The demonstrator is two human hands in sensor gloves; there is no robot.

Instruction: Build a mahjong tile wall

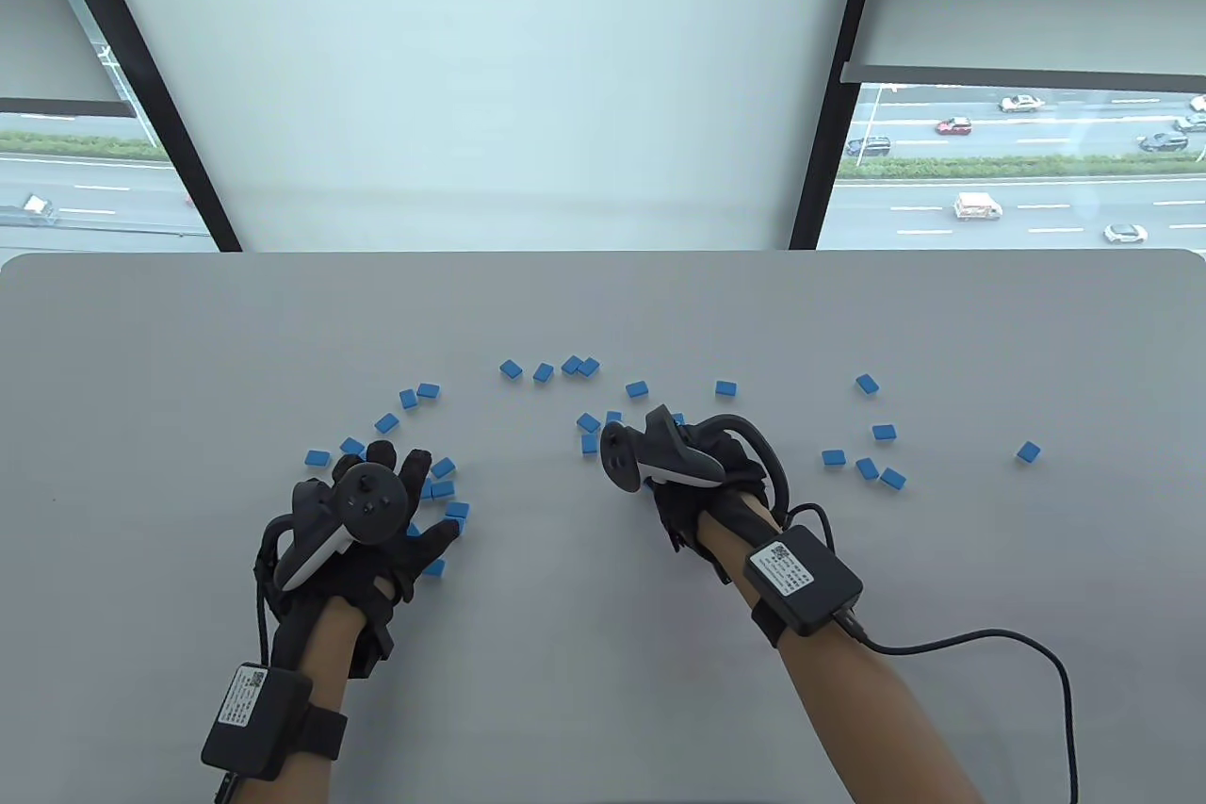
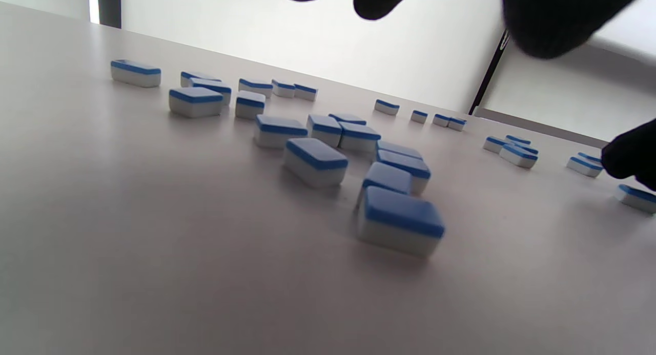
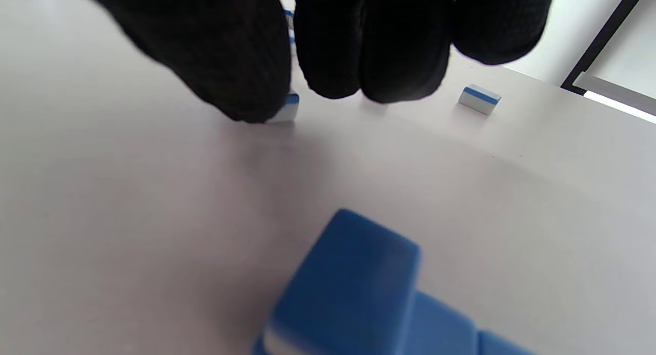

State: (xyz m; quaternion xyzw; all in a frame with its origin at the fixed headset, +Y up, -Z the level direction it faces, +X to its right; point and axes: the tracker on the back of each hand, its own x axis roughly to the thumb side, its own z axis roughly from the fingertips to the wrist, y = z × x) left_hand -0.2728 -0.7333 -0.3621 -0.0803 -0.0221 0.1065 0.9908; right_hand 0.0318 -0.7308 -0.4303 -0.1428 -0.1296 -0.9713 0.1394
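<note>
Tiles (image 1: 877,432) loose w/ hands (image 1: 377,512) among them

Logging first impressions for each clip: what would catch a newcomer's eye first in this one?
First, the blue-backed mahjong tiles, strewn loosely across the middle of the grey table, with no wall begun. Next, two black-gloved hands with trackers strapped on: the left hand spread over a cluster of tiles at lower left, the right hand near the centre. Behind the table, windows show a road with cars.
</note>
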